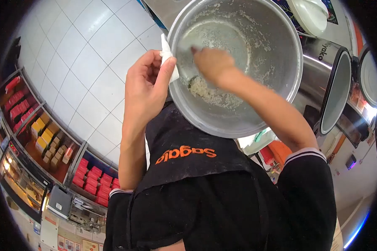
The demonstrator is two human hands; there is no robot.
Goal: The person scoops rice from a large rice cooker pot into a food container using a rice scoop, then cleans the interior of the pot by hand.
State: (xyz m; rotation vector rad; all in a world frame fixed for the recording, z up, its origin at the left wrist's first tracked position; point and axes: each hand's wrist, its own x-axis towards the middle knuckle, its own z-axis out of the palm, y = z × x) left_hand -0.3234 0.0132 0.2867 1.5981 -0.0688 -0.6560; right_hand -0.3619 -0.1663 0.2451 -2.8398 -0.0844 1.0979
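Observation:
A large round metal pot (276,71) sits tilted in front of me, with white grains like cooked rice stuck along its inner wall. My left hand (148,77) grips the pot's left rim through a folded white cloth or tissue (166,54). Inside the pot is my right hand (215,65), blurred by motion, its fingers curled as in a fist. Whatever it holds is too smeared to name; a small dark tip shows beside the fingers. A clump of rice (201,88) lies low on the pot's wall, just below that hand.
To the right stands a metal Miyako rice cooker (322,71) with its lid (369,69) swung open. A white plastic container (310,16) is at the upper right. White floor tiles (88,62) stretch out left, past which shelves hold red boxes (92,180).

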